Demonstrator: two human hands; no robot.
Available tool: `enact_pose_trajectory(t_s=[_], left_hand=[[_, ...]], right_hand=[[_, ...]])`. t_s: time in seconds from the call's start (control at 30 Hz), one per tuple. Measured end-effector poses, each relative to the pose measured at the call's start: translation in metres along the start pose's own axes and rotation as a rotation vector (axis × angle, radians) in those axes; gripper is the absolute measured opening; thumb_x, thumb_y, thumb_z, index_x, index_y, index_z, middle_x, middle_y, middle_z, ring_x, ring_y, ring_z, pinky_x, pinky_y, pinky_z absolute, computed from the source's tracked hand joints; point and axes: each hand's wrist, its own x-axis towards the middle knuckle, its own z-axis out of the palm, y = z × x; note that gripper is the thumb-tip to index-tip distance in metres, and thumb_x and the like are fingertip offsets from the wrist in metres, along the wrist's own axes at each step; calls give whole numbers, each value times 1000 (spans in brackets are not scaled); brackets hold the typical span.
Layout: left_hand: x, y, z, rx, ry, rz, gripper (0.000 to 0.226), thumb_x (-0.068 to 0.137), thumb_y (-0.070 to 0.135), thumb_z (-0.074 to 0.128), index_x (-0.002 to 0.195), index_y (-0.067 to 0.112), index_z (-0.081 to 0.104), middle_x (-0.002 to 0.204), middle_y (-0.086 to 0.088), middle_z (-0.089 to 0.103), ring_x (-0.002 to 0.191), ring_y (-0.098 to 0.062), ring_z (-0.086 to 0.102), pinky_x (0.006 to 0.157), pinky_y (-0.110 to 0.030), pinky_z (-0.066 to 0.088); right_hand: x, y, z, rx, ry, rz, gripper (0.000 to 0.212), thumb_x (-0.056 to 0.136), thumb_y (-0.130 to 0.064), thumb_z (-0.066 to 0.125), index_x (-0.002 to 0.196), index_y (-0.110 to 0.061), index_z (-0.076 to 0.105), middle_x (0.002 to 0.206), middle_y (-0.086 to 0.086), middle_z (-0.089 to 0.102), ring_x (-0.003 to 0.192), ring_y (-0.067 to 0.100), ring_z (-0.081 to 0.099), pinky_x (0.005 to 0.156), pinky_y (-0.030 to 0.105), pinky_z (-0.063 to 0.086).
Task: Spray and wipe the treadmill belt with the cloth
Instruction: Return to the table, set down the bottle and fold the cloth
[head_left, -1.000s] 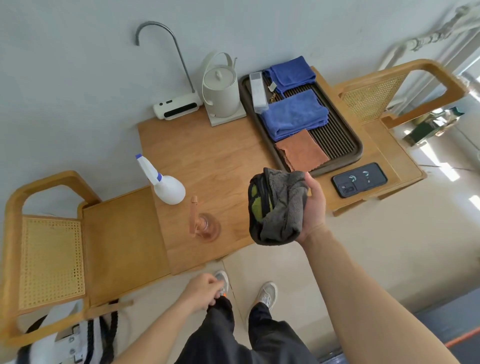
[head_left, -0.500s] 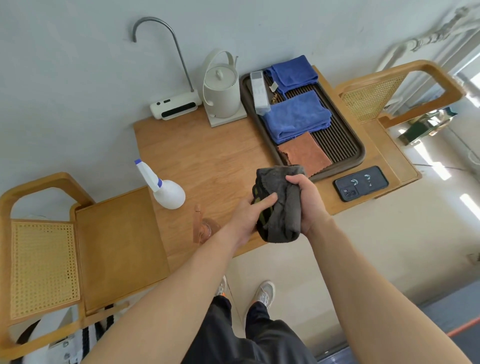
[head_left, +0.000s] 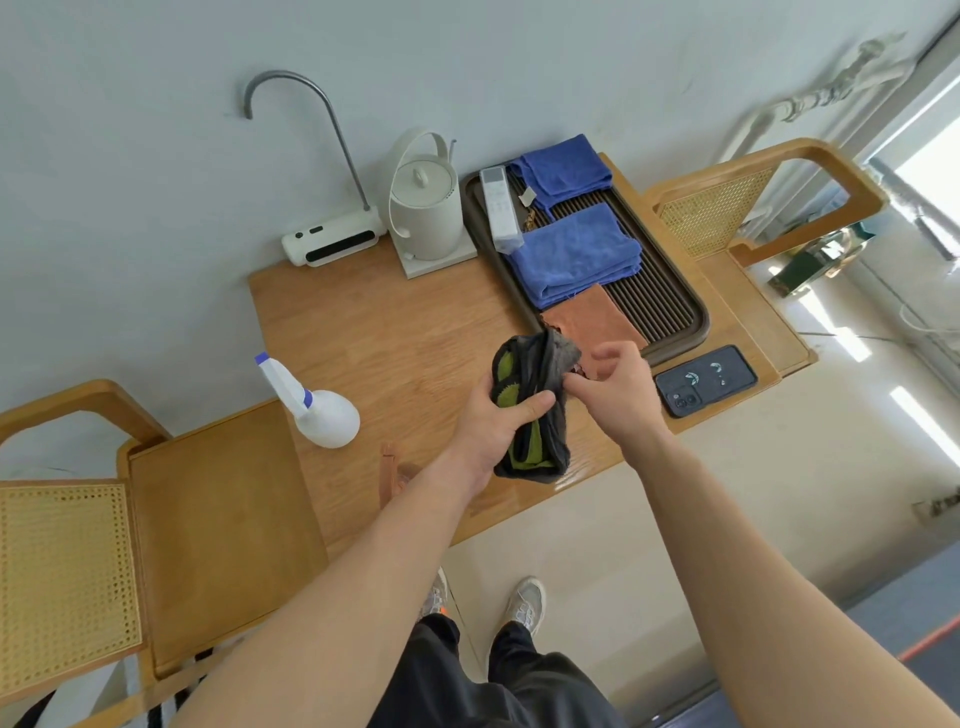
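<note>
Since a second ago: cloth (head_left: 537, 364) passed across from right hand (head_left: 618, 387) to left hand (head_left: 493, 423), which came up from beside the legs to take it. Head view, item by item. Cloth: dark grey with a green inner face, bunched, held above the near edge of the wooden table (head_left: 405, 322). Left hand: clamped round the cloth, thumb across its front. Right hand: fingers loosely bent, thumb and forefinger at the cloth's right edge; whether they pinch it or have let go, I cannot tell. Spray bottle (head_left: 324, 415): white with a blue collar, standing untouched on the left part of the table, well apart from both hands. Dark tray (head_left: 696, 332): far right of the table, carrying two blue towels (head_left: 576, 254), an orange cloth (head_left: 592, 317) and a white remote (head_left: 501, 208). Phone (head_left: 706, 382): just near of the tray. Kettle (head_left: 423, 202): by the far wall. Treadmill belt: not identifiable from here. Progress, by my reckoning: cloth collected only; bottle pickup, spraying and wiping all remain.
</note>
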Motion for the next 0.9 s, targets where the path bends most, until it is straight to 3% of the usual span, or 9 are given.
enact_pose_trajectory(t_s=[0.07, 0.13, 0.27, 0.37, 0.5, 0.67, 0.8, 0.9], left_hand=[[-2, 5, 0, 55, -9, 35, 71, 67, 34, 91, 131, 28, 62, 123, -3, 75, 115, -25, 71, 104, -52, 55], [-4, 6, 1, 123, -29, 84, 58, 79, 28, 87, 130, 36, 60, 125, 2, 72, 117, -19, 69, 102, -46, 56], [-10, 4, 0, 239, -63, 149, 42, 89, 22, 81, 123, 37, 62, 120, 2, 72, 111, -11, 69, 97, -34, 58], [-12, 3, -4, 262, -48, 146, 40, 88, 23, 81, 122, 33, 64, 115, -5, 73, 110, -20, 71, 97, -42, 59], [-12, 9, -11, 61, -75, 0, 48, 83, 22, 83, 128, 18, 66, 118, -16, 76, 110, -33, 75, 99, -52, 59], [-17, 16, -12, -81, -127, -60, 17, 96, 2, 67, 110, 8, 75, 108, -16, 79, 102, -31, 76, 92, -43, 61], [-20, 16, -15, -132, -47, -82, 17, 98, 3, 63, 109, 10, 74, 102, -10, 81, 95, -24, 77, 82, -36, 62], [-20, 16, -25, -92, 71, -102, 16, 99, 6, 62, 107, 13, 74, 101, -7, 80, 97, -24, 76, 85, -37, 61]], right_hand=[[-8, -8, 4, 182, -102, 125, 21, 98, -30, 62, 113, -15, 61, 109, 12, 66, 91, 20, 68, 73, 36, 62], [-15, -11, 10, 287, -207, 150, 32, 103, -41, 52, 114, -15, 66, 105, 6, 69, 92, 19, 70, 67, 33, 60], [-21, -6, 21, 263, -205, 64, 40, 91, -53, 69, 116, -23, 65, 106, -1, 76, 98, 15, 74, 79, 40, 63], [-25, -3, 23, 340, -205, 37, 33, 96, -45, 66, 115, -18, 67, 99, -1, 79, 94, 17, 76, 79, 40, 64], [-29, 7, 18, 485, -295, 52, 35, 101, -42, 57, 122, -16, 67, 110, 4, 77, 101, 21, 75, 76, 40, 62], [-30, 18, 17, 603, -295, 121, 32, 102, -33, 58, 124, -9, 66, 113, 9, 75, 102, 25, 73, 78, 41, 62], [-27, 28, 11, 657, -264, 167, 27, 103, -24, 59, 125, -9, 66, 121, 13, 74, 115, 32, 69, 92, 49, 59], [-25, 28, -1, 643, -159, 177, 21, 104, -21, 58, 121, -13, 68, 117, 9, 76, 109, 28, 72, 86, 46, 60]])
